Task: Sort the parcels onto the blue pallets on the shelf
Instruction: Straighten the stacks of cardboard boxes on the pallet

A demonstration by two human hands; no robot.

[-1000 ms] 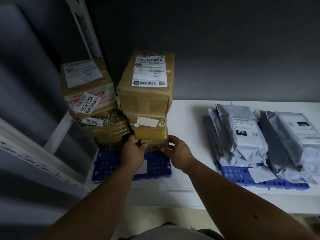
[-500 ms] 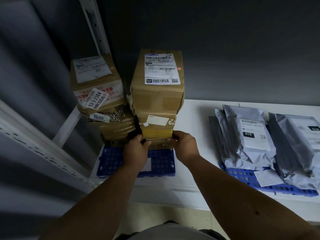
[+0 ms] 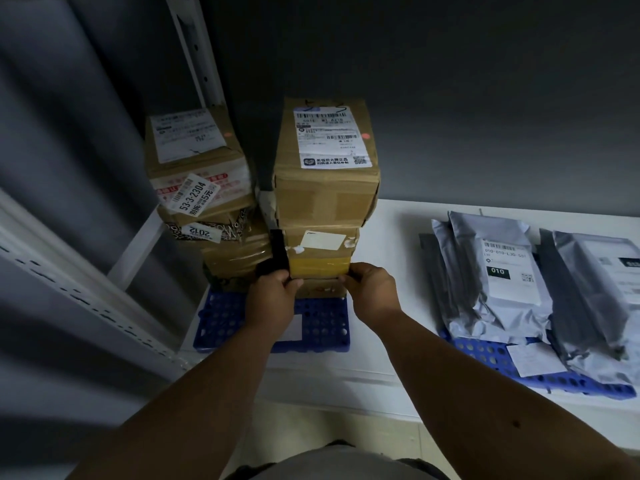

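Two stacks of brown cardboard parcels stand on the left blue pallet (image 3: 322, 327). The right stack has a large labelled box (image 3: 325, 168) on top, a yellow-taped box (image 3: 318, 266) under it, and a low box (image 3: 320, 289) at the bottom. My left hand (image 3: 273, 299) grips the left side of the yellow-taped box, beside a black item (image 3: 277, 258). My right hand (image 3: 372, 294) pinches its right corner. The left stack (image 3: 204, 202) carries a "53-3-2304" tag. Grey poly mailers (image 3: 498, 275) lie on the right blue pallet (image 3: 485, 355).
The white shelf board (image 3: 398, 258) runs between the two pallets. A white perforated upright (image 3: 194, 46) and a slanted brace (image 3: 138, 251) stand at the left, behind the cardboard stacks. A grey wall backs the shelf. The shelf's front edge (image 3: 329, 382) is near my body.
The view has shifted so the stacks sit further right and closer. Both hands have moved up slightly from the bottom box to the yellow-taped box's sides. The parcels have not visibly moved.
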